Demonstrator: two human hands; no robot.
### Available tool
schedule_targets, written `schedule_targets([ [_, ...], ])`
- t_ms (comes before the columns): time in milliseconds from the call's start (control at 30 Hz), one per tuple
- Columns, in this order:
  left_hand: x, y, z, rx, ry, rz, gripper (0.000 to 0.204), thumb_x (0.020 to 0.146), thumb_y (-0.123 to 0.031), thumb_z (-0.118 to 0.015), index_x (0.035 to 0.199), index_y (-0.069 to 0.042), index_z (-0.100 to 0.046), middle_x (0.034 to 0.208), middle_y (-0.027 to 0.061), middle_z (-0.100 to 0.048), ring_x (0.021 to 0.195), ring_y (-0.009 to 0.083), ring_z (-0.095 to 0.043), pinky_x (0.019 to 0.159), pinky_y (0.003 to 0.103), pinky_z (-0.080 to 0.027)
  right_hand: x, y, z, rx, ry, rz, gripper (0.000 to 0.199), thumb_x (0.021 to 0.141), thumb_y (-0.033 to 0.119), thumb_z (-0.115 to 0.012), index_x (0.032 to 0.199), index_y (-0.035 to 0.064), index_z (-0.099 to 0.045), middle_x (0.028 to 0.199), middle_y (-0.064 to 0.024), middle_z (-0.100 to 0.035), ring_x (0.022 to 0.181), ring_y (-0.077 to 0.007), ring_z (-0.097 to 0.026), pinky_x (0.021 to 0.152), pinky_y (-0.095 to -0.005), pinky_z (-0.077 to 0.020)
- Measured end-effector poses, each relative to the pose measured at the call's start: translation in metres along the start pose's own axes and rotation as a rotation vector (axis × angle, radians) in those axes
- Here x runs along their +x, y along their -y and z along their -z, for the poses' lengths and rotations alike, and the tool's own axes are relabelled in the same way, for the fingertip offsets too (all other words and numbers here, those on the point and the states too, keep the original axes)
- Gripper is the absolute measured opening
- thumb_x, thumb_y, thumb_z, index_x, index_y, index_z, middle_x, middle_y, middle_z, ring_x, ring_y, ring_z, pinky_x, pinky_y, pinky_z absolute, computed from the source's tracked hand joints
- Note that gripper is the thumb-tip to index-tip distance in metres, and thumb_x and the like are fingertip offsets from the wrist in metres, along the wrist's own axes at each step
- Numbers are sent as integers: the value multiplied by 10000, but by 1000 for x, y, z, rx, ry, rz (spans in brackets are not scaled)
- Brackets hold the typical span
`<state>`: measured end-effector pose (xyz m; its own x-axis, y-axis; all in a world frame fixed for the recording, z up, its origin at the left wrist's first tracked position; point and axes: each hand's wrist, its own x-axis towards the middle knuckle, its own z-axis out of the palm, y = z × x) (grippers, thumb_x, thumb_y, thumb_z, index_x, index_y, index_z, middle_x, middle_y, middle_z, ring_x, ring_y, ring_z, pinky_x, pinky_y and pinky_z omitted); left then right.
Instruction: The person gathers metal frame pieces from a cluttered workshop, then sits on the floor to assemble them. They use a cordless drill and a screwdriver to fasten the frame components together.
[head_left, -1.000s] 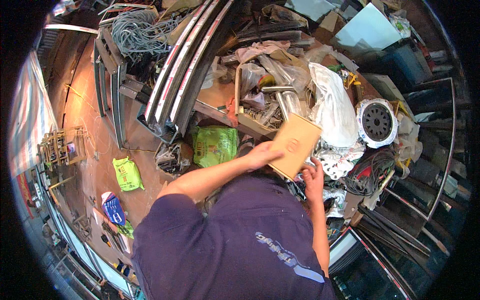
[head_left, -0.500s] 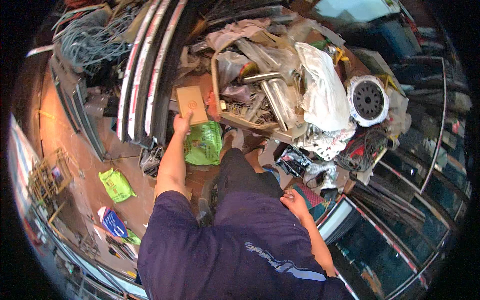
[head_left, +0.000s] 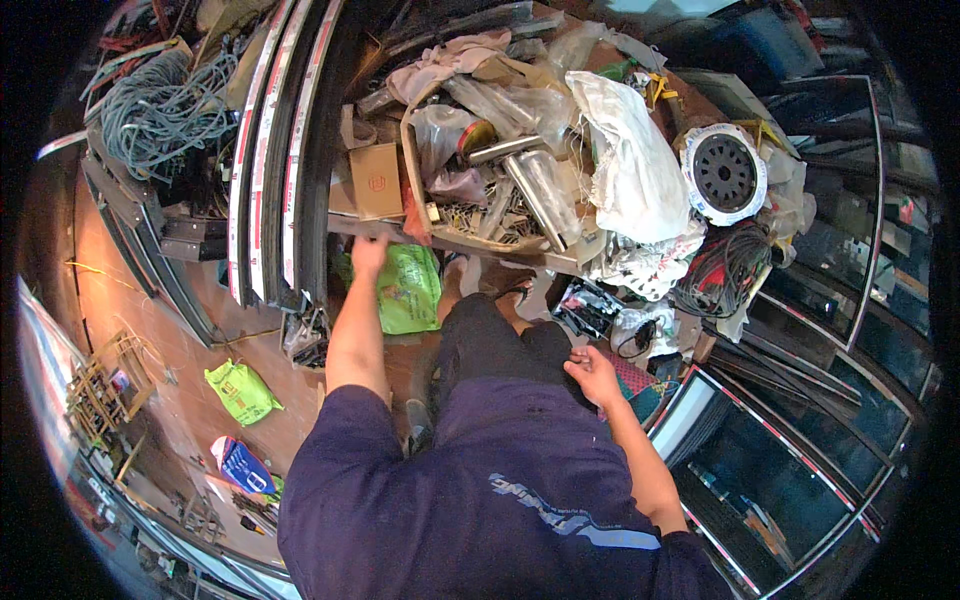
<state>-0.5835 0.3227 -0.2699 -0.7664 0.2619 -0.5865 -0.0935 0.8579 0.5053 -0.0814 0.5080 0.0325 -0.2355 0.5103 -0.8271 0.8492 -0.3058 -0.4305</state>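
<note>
A small brown cardboard box (head_left: 377,182) stands on a ledge (head_left: 385,228) beside the large open carton. My left hand (head_left: 369,256) is just in front of that ledge, apart from the box and over the edge of a bright green plastic bag (head_left: 411,290). Its fingers look stretched out and hold nothing, though they are slightly blurred. By my right thigh, my right hand (head_left: 597,378) hangs with curled fingers, thumb against the forefinger. Whether something small is pinched there is hidden.
The large carton (head_left: 408,150) holds screws, wrapped metal pieces and plastic bags. Right of it lie a white sack (head_left: 630,165) and a black round disc (head_left: 726,174). Long wrapped profiles (head_left: 262,180) stand at left. Framed glass panels (head_left: 770,470) lean at right. Another green bag (head_left: 243,391) lies on the floor.
My left hand has let go of the cardboard box and drawn back toward me; the box now stands on the ledge. My right hand has moved up slightly.
</note>
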Motion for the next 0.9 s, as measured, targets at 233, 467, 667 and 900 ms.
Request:
schedule_targets([
  [233, -121, 18, 5, 267, 523, -4, 599, 853, -412, -820, 1255, 18, -715, 1135, 228, -777, 1069, 362, -747, 960, 433, -574, 119, 28, 35, -38, -284, 84, 563, 872, 394, -832, 1229, -23, -706, 1138, -199, -755, 1070, -329, -726, 929, -426, -573],
  [467, -236, 9, 62, 131, 390, 5, 586, 882, -397, -824, 1277, 20, -704, 1164, 205, -779, 1103, 290, -745, 987, 385, -554, 221, 106, 99, 719, -200, -148, 744, 898, 600, -788, 1393, 68, -633, 1320, -139, -623, 1161, -306, -616, 831, -450, -511],
  [667, -312, 12, 102, -200, 60, 334, 455, 913, -287, -836, 1232, 14, -718, 1144, 132, -779, 1045, 229, -737, 887, 353, -578, 273, 135, 117, 778, -26, -238, 678, 903, 652, -759, 1295, 112, -643, 1154, -75, -650, 930, -249, -643, 777, -442, -468],
  [900, -375, 0, 71, -4, 188, 429, 499, 905, -259, -838, 1292, 15, -686, 1183, 142, -768, 1006, 228, -734, 869, 346, -578, 307, 117, 159, 1159, 30, -190, 270, 1000, 282, -554, 767, 147, -579, 711, -22, -615, 734, -203, -640, 730, -398, -455],
])
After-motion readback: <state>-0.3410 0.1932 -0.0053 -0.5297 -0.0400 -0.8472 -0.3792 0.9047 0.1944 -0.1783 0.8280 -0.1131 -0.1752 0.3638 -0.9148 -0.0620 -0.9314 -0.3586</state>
